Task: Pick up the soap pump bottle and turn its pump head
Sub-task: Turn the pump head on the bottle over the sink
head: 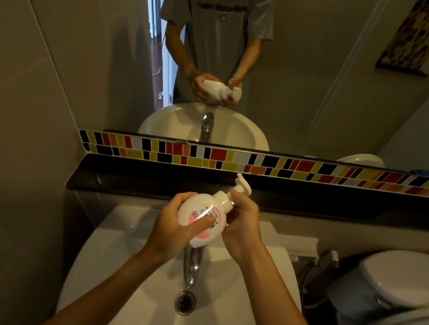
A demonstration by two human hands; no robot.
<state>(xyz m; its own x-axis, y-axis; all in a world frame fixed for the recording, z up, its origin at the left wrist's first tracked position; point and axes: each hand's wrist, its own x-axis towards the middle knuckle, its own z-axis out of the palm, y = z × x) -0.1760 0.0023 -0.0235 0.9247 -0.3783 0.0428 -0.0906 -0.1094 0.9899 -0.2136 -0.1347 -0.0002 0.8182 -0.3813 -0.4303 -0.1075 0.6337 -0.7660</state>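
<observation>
Above the white sink [131, 276], just over the chrome tap [192, 265], the soap pump bottle [202, 218] is held in the air, tilted so its pump head [242, 185] points up and away toward the dark shelf [147, 182]. The left hand [172, 226] is wrapped around the bottle's body, one finger pressed across the label. The right hand [242, 224] is closed around the neck just under the pump head — fingertips at the collar, not on the nozzle. The risks seem plain: if the collar turns instead of the head, the pump could unscrew; a loose left grip would let the smooth body spin or drop into the basin — and a downward press could squirt soap.
</observation>
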